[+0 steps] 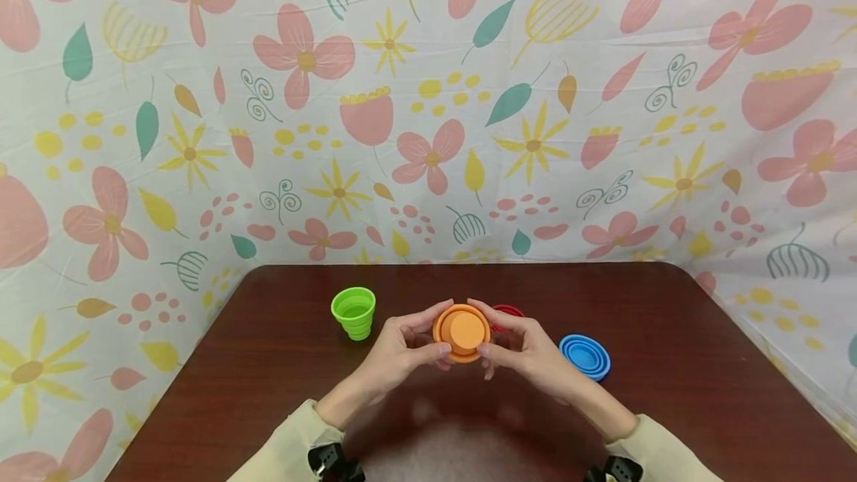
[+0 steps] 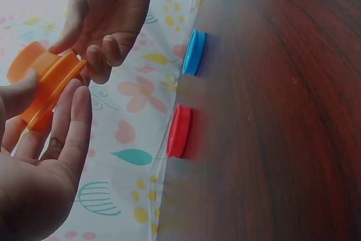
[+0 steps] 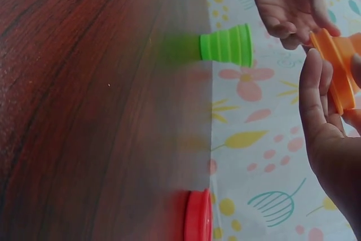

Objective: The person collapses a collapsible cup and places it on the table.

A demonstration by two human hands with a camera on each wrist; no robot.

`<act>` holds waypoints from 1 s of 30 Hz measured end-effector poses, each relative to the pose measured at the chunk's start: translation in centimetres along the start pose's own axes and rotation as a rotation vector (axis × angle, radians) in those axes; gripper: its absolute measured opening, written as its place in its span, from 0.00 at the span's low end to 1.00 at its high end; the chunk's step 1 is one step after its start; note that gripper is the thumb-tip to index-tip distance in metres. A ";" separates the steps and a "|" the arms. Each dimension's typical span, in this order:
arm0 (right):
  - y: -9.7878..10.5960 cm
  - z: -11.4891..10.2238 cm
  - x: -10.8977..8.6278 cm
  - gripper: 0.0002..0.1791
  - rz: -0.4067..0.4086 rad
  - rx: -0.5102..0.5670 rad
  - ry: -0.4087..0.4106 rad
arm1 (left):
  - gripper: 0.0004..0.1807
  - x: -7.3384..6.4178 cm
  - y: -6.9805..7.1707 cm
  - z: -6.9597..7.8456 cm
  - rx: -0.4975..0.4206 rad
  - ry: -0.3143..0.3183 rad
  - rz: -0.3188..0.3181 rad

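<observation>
Both hands hold an orange collapsible cup [image 1: 466,330] up over the table, its round base facing the head camera. My left hand [image 1: 405,348] grips its left edge between thumb and fingers, and my right hand [image 1: 526,346] grips the right edge the same way. From the side, in the left wrist view, the orange cup [image 2: 46,80] looks partly extended, with the narrower base section standing out from the wide rim. In the right wrist view, fingers [image 3: 313,91] curve along its rim.
An extended green collapsible cup [image 1: 355,311] stands upright on the dark wood table [image 1: 221,400], left of the hands. A flattened blue cup [image 1: 585,357] lies to the right. Behind my right hand, a flattened red cup [image 1: 510,309] is partly hidden. Flower-patterned cloth [image 1: 428,95] hangs behind the table.
</observation>
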State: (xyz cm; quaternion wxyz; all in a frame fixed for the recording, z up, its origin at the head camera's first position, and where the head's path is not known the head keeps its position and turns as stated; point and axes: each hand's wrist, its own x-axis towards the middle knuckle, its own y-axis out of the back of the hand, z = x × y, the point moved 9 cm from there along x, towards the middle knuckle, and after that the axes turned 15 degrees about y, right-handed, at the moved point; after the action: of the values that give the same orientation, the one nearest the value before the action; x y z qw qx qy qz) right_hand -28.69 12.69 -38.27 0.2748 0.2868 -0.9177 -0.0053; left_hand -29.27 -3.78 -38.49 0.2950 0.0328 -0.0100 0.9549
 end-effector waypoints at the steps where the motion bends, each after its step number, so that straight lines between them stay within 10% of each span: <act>1: 0.0 0.0 0.0 0.34 0.000 0.006 -0.005 | 0.35 0.0 0.0 0.0 0.000 0.001 0.000; 20: 0.0 0.0 -0.3 0.27 0.050 0.154 -0.057 | 0.23 0.2 0.6 -0.3 -0.077 0.084 0.068; 30: 0.4 0.5 -0.2 0.27 0.080 0.023 -0.084 | 0.20 0.0 0.5 -0.2 -0.100 0.085 0.110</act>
State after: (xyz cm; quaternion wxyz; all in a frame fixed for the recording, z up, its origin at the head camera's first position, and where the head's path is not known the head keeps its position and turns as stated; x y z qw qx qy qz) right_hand -29.01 13.08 -38.79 0.2329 0.2526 -0.9391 0.0042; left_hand -29.59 -4.15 -38.72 0.2437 -0.0233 -0.0471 0.9684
